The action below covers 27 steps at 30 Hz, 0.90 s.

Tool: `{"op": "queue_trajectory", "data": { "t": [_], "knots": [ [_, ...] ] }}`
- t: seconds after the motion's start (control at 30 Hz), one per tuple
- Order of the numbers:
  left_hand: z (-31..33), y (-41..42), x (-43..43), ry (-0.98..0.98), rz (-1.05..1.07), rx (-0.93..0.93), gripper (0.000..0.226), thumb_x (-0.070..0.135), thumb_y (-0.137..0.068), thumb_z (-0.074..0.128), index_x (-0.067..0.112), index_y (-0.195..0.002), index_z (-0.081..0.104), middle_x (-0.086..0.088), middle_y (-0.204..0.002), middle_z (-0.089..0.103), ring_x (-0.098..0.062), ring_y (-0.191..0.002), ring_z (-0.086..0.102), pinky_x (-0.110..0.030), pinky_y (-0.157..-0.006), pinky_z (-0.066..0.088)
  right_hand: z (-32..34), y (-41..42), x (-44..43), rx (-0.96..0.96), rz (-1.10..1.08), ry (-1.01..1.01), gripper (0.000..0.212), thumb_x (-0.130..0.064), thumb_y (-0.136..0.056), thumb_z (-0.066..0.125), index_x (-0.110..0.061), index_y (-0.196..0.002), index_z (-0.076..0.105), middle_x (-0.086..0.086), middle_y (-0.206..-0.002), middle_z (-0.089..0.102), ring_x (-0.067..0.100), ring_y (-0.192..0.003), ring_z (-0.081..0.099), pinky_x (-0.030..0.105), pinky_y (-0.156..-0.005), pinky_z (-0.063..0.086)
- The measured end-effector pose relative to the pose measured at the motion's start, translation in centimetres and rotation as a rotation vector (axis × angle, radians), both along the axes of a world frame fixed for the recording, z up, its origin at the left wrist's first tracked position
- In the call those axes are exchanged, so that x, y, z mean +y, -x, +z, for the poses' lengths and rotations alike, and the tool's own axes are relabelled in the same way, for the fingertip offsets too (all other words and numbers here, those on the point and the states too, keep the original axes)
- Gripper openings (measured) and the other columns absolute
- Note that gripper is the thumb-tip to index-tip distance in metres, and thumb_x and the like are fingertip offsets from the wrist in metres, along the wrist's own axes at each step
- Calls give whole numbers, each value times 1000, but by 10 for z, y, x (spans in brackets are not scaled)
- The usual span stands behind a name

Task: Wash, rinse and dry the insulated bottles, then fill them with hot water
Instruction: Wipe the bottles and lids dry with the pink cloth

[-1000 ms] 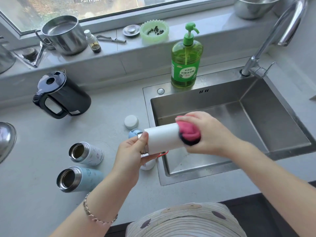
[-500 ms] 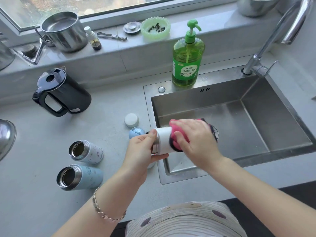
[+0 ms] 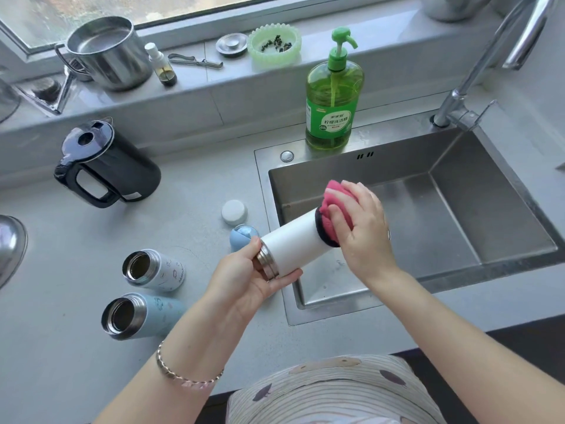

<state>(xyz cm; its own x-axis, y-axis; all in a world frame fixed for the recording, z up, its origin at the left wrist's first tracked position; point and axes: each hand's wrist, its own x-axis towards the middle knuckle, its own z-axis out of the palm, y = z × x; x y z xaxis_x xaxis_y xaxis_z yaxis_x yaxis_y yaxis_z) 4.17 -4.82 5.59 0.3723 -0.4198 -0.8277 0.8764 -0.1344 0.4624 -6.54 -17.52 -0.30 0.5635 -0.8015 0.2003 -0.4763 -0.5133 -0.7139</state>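
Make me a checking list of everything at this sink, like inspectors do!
Surface: grey counter with steel sink.
Job's things: white bottle held sideways over the sink's edge; patterned bottle, blue bottle, both open, white lid, blue lid, kettle on the counter.
Clutter: soap by the sink; mug, dish on the sill.
Hands: left hand grips the white bottle's neck; right hand presses pink cloth on its base.
Cables: nothing seen.
Surroundings: tap, window.

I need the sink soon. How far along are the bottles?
Done: all three bottles are uncapped. In hand: the left hand holds the plain white steel-necked bottle while the right hand presses a pink cloth on its base. Left: filling; the white patterned bottle and pale blue bottle lie open, the black kettle untouched.
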Motion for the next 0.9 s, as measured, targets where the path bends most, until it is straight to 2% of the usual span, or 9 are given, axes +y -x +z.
{"op": "queue_trajectory", "data": {
  "t": [0.07, 0.2, 0.3, 0.37, 0.47, 0.53, 0.57, 0.73, 0.9],
  "knots": [
    [2, 2, -3, 16, 24, 52, 23, 18, -100, 38, 0, -99, 51, -22, -104, 61, -39, -94, 60, -53, -64, 46, -5, -2, 20, 16, -23, 92, 49, -40, -94, 30, -13, -126, 55, 14, -143, 39, 31, -137, 22, 48, -112, 18],
    [6, -1, -12, 54, 9, 102, 36, 25, -102, 31, -1, -93, 55, -17, -73, 69, -26, -60, 66, -40, -54, 54, -16, 0, 58, -11, 183, 280, 47, -42, -99, 20, -20, -140, 28, 11, -150, 16, 28, -143, 4, 41, -116, 6],
    [6, -3, -13, 59, -9, 64, 31, 23, -102, 33, 1, -97, 54, -17, -90, 65, -29, -79, 62, -47, -66, 46, -12, -2, 44, -169, 100, 7, 52, -45, -97, 26, -29, -145, 16, 2, -154, -5, 13, -143, -12, 27, -117, -1],
    [3, 1, -10, 30, -9, 27, 26, 21, -101, 36, 3, -95, 53, -16, -93, 62, -30, -84, 60, -51, -72, 44, -5, -6, 31, -296, -32, -244, 52, -38, -97, 31, -32, -145, 12, -2, -154, -10, 8, -143, -9, 17, -114, 1],
    [-5, 9, 0, 10, -38, -12, 21, 19, -100, 38, 3, -105, 52, -15, -94, 63, -31, -87, 61, -50, -74, 47, -1, -4, 5, -357, -196, -490, 43, -24, -100, 35, -21, -142, 29, 1, -151, 24, 12, -140, 20, 4, -104, 17],
    [-11, 10, 10, -11, -87, -67, 22, 19, -100, 39, 3, -100, 54, -13, -87, 65, -28, -80, 62, -47, -67, 53, 0, 3, -11, -351, -209, -605, 30, -24, -99, 39, -15, -123, 55, -2, -121, 58, 15, -120, 50, 17, -98, 37],
    [-13, 10, 14, -18, -114, -98, 24, 18, -99, 39, 2, -96, 56, -12, -82, 66, -27, -77, 63, -46, -66, 55, -1, 8, -17, -312, -182, -662, 26, -25, -98, 41, -17, -111, 62, -6, -106, 64, 15, -108, 57, 24, -94, 43],
    [-17, 12, 21, 5, -183, -179, 26, 17, -98, 42, 2, -88, 61, -8, -68, 70, -24, -71, 64, -45, -73, 53, -1, 22, -30, -279, -44, -1165, 31, -33, -92, 50, -10, -101, 69, 6, -104, 71, 19, -87, 64, 35, -87, 48],
    [-27, 13, 25, 16, -181, -231, 28, 16, -97, 41, 2, -88, 63, -7, -72, 71, -23, -75, 64, -40, -70, 56, 0, 17, -28, -288, -247, -1196, 37, -38, -88, 57, -6, -104, 67, 12, -92, 71, 27, -74, 62, 35, -72, 48]
  ]
}}
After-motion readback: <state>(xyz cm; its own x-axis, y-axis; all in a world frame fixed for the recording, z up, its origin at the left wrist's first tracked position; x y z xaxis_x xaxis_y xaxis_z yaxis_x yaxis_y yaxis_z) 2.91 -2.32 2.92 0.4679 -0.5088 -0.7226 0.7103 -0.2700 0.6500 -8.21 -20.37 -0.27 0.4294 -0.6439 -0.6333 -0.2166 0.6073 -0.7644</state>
